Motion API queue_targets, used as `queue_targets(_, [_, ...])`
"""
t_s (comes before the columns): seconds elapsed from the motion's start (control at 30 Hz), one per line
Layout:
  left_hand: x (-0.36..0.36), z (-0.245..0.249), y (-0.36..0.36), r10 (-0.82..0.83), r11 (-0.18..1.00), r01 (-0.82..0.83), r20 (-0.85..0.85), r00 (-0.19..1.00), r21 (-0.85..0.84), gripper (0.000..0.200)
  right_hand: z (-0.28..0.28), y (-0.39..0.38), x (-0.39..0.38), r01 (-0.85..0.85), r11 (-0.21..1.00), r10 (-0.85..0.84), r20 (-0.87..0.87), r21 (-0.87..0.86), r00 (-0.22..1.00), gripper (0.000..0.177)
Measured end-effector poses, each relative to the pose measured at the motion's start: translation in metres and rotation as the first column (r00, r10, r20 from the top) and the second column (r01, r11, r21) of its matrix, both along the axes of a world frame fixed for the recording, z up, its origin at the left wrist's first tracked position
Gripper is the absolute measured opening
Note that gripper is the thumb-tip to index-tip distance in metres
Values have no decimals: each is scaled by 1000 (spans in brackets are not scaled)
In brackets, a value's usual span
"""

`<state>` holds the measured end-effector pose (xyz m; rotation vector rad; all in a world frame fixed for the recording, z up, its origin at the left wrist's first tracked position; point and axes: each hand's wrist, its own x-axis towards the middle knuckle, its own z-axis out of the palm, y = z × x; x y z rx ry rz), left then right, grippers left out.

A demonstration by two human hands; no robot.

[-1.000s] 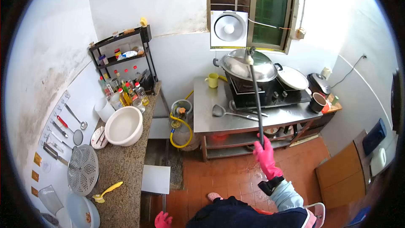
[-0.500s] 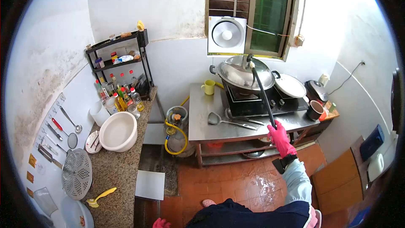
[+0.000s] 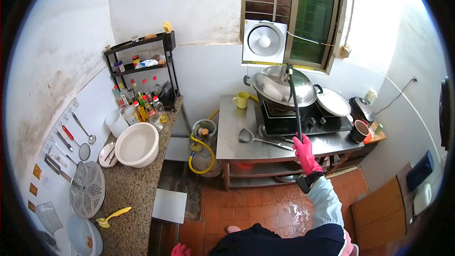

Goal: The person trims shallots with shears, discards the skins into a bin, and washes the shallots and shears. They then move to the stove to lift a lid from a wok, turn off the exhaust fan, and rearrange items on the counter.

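My right hand, in a pink rubber glove, is closed round the lower end of a long black rod. The rod's far end lies at the knob of a domed metal lid on the wok over the black gas stove. Low in the view, my left hand, also pink-gloved, hangs beside the dark clothing; only part of it shows, and its fingers are cut off by the frame edge. A skimmer or ladle lies on the steel table in front of the stove.
A yellow-green mug stands at the table's left. A white lid and brown pot are at the right. The granite counter bears a white basin, bottles and a yellow peeler. A gas cylinder stands between.
The camera view has shifted, so the room sits slightly further right. My right hand has moved a little left relative to the table, and the rod it holds stands more upright.
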<state>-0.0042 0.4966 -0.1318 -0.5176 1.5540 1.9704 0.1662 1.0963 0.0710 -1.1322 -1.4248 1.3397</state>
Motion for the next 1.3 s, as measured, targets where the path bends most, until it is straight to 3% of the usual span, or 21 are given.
queue_targets(0.17, [-10, -36, -11, -29, 1000, 29, -52, 998, 6, 40, 5, -9, -11, 37, 999, -38, -33, -36, 999, 48])
queue_targets(0.23, [-14, -65, -23, -398, 896, 266, -377, 837, -354, 39, -2, -8, -16, 36, 999, -37, -44, -17, 998, 49])
queue_targets(0.27, [-14, -69, -27, -396, 897, 264, -377, 838, -354, 39, -5, -8, -18, 40, 999, -40, -54, -3, 998, 49])
queue_targets(0.33, [-13, -41, -25, -77, 995, 82, -83, 994, 62, 39, -7, -14, -25, 47, 999, -47, -57, -2, 997, 50])
queue_targets(0.37, [-13, -34, -23, -71, 995, 76, -82, 994, 59, 39, -8, -17, -29, 56, 998, -56, -60, -2, 997, 50])
queue_targets(0.47, [-10, -30, -31, -102, 994, 97, -116, 988, -44, 38, -4, -27, -36, 34, 999, -33, -88, 1, 996, 49])
queue_targets(0.5, [-10, -37, -35, -293, 939, 190, -374, 880, -286, 38, -1, -31, -37, 16, 1000, -15, -103, 10, 995, 49])
queue_targets(0.53, [-9, -44, -40, -504, 827, 196, -540, 673, -528, 38, 3, -34, -39, 16, 1000, -16, -89, 7, 996, 48])
queue_targets(0.57, [-8, -51, -44, -500, 828, 190, -539, 678, -528, 38, 5, -39, -42, 9, 1000, -8, -87, 6, 996, 48])
queue_targets(0.67, [-8, -43, -43, -400, 876, 165, -490, 775, -454, 37, 11, -56, -47, -44, 998, 48, -75, 52, 996, 48])
queue_targets(0.7, [-9, -28, -40, -149, 980, 107, -267, 952, -165, 38, 14, -63, -50, -46, 998, 50, -74, 53, 996, 48])
queue_targets(0.73, [-8, -20, -42, 50, 993, -55, 52, 997, 101, 38, 17, -71, -53, -69, 996, 73, -80, 51, 994, 48])
queue_targets(0.77, [-6, -28, -50, 55, 993, -60, 55, 997, 99, 38, 21, -79, -57, -94, 994, 98, -86, 49, 991, 49])
queue_targets(0.8, [-4, -43, -59, -154, 981, 120, -230, 961, -155, 38, 27, -89, -61, -113, 993, 117, -91, 45, 989, 49])
queue_targets(0.83, [-4, -53, -64, -405, 875, 207, -428, 808, -436, 37, 28, -94, -66, -121, 992, 124, -88, 43, 988, 49])
queue_targets(0.87, [-6, -62, -68, -399, 877, 201, -425, 813, -437, 37, 28, -99, -71, -146, 987, 151, -87, 64, 985, 49])
queue_targets(0.9, [-8, -68, -71, -116, 977, 67, -237, 965, -204, 33, 28, -106, -77, -172, 981, 179, -86, 85, 980, 50])
queue_targets(0.93, [-8, -73, -76, 142, 990, -142, 30, 989, -2, 29, 31, -115, -84, -187, 979, 194, -89, 79, 977, 50])
queue_targets(1.17, [15, -92, -130, 261, 962, -261, 17, 965, 74, 30, 29, -166, -130, -293, 955, 296, -131, 38, 946, 50])
queue_targets(1.23, [28, -58, -131, 342, 939, -341, 18, 939, -43, 30, 29, -180, -140, -328, 944, 331, -124, 47, 935, 50])
queue_targets(1.3, [38, -62, -147, 355, 934, -355, 10, 935, -34, 30, 21, -190, -151, -349, 936, 352, -127, 45, 927, 50])
